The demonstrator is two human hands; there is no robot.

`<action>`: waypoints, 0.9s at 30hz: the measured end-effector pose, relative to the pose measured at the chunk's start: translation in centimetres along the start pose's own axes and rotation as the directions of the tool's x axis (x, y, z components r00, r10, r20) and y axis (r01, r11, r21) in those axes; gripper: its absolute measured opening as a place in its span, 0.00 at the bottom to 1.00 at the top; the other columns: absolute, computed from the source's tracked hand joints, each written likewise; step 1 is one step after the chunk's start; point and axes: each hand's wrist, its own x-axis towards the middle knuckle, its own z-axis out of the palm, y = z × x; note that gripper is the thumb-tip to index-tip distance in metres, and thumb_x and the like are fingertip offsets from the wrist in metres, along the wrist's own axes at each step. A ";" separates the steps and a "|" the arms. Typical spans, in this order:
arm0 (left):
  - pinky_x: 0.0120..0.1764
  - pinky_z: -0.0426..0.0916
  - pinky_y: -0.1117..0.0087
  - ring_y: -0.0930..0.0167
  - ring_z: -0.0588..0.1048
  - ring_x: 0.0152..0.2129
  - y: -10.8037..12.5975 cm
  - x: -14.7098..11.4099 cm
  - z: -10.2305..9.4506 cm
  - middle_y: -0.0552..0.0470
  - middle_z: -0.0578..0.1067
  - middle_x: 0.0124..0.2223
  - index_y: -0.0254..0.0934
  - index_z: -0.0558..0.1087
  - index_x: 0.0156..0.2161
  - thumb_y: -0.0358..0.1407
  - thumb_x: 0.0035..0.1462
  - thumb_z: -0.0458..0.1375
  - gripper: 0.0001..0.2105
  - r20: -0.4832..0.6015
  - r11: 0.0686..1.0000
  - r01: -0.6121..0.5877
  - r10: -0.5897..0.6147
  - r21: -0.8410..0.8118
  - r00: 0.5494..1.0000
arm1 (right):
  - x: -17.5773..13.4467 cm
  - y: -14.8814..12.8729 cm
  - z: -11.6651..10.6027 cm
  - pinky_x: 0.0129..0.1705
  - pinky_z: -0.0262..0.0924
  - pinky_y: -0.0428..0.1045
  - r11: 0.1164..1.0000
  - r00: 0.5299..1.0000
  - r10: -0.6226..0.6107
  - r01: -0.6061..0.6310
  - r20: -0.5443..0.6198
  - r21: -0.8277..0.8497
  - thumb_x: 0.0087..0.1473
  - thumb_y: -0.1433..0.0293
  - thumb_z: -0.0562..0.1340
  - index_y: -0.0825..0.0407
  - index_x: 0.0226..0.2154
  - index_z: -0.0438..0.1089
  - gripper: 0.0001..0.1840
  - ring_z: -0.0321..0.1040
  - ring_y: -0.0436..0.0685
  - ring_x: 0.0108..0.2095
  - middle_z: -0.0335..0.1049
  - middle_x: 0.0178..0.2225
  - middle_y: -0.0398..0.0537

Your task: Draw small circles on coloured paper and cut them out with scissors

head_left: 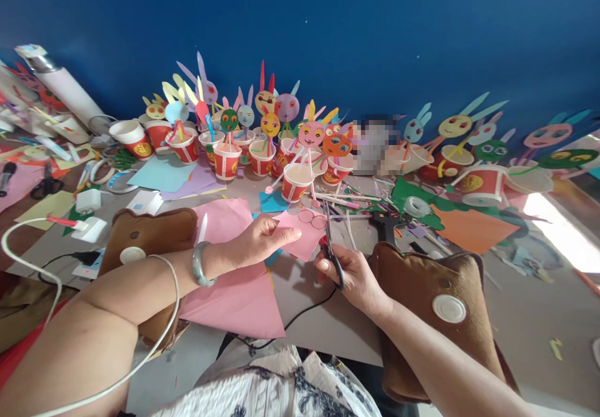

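Note:
My left hand (265, 237) pinches a small piece of pink paper (300, 240) between thumb and fingers, over the table. Two circles are drawn side by side near the paper's right edge. In my right hand (354, 273) is a pair of scissors (333, 256) with dark handles, its blades pointing away from me beside the paper's right edge. Whether the blades touch the paper I cannot tell. Below my left hand lies a large pink sheet (239, 298). Just beyond the paper stands a red and white paper cup (297, 182).
Several cups with paper rabbit faces (310, 134) line the back by the blue wall. Brown cushion-like pads (424, 323) lie on both sides. A black glue gun (387, 224), green scraps and an orange sheet (473, 226) are right. A white cable (175, 298) crosses my left arm.

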 end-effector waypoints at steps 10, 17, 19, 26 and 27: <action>0.26 0.43 0.70 0.77 0.47 0.23 0.3 -0.2 -0.3 0.58 0.46 0.24 0.38 0.47 0.22 0.47 0.58 0.56 0.25 -0.079 0.998 0.004 0.001 0.064 0.997 | -0.1 0.0 0.0 0.26 0.57 0.47 1.000 1.000 0.020 -0.020 0.002 0.008 0.51 0.42 0.61 0.52 0.22 0.68 0.29 0.65 0.53 0.21 0.71 0.17 0.45; 0.27 0.44 0.69 0.76 0.48 0.22 0.6 -0.2 -0.6 0.58 0.48 0.24 0.38 0.49 0.21 0.47 0.57 0.58 0.25 -0.140 0.997 -0.021 0.031 0.072 0.990 | -0.1 0.2 0.0 0.25 0.57 0.47 1.000 1.000 0.024 -0.024 -0.012 -0.003 0.51 0.42 0.61 0.52 0.22 0.67 0.29 0.65 0.53 0.20 0.71 0.17 0.45; 0.27 0.46 0.69 0.76 0.50 0.22 0.4 -0.1 -0.8 0.58 0.50 0.23 0.37 0.51 0.20 0.47 0.57 0.59 0.25 -0.158 0.997 -0.036 0.047 0.074 0.986 | -0.1 0.2 0.0 0.24 0.57 0.47 1.000 1.000 0.028 -0.028 -0.012 -0.009 0.50 0.42 0.62 0.52 0.22 0.67 0.29 0.65 0.53 0.20 0.70 0.16 0.45; 0.31 0.59 0.71 0.72 0.65 0.27 0.6 0.3 -1.3 0.54 0.67 0.24 0.36 0.70 0.25 0.47 0.53 0.63 0.16 -0.226 0.991 -0.129 0.131 0.024 0.965 | 0.0 0.0 0.0 0.25 0.57 0.47 0.999 0.999 0.046 -0.046 0.001 0.000 0.50 0.44 0.63 0.51 0.22 0.67 0.28 0.64 0.52 0.20 0.70 0.16 0.44; 0.32 0.60 0.71 0.72 0.66 0.28 0.8 0.3 -1.3 0.54 0.69 0.25 0.35 0.71 0.27 0.46 0.53 0.63 0.15 -0.232 0.990 -0.138 0.141 0.026 0.962 | 0.0 0.0 0.0 0.25 0.57 0.47 0.999 0.999 0.046 -0.046 0.003 0.004 0.50 0.44 0.63 0.52 0.22 0.67 0.27 0.63 0.52 0.20 0.70 0.16 0.44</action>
